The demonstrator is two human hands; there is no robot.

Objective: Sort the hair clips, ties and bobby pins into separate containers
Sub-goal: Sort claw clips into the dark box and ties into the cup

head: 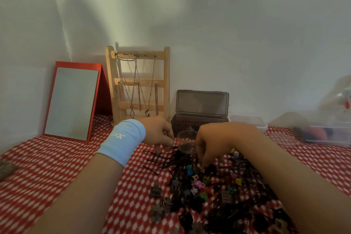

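Checked red cloth [57, 167], clear cup [187, 141] holding orange bits, right hand [214, 142] pinching in clip pile [209, 192], left hand [159, 133] grip unclear

Dim indoor light, soft shadows across the pale grey-green wall [209, 15], wide-angle bending at the edges, blurred clear plastic containers [330, 119] far right.

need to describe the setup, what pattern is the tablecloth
Red with white dots, tablecloth, seen from the head view.

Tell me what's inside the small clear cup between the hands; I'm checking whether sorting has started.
The clear cup holds a few small pale orange pieces near its far wall, too blurred to identify. Its lower right side is covered by the right hand, so anything there can't be seen.
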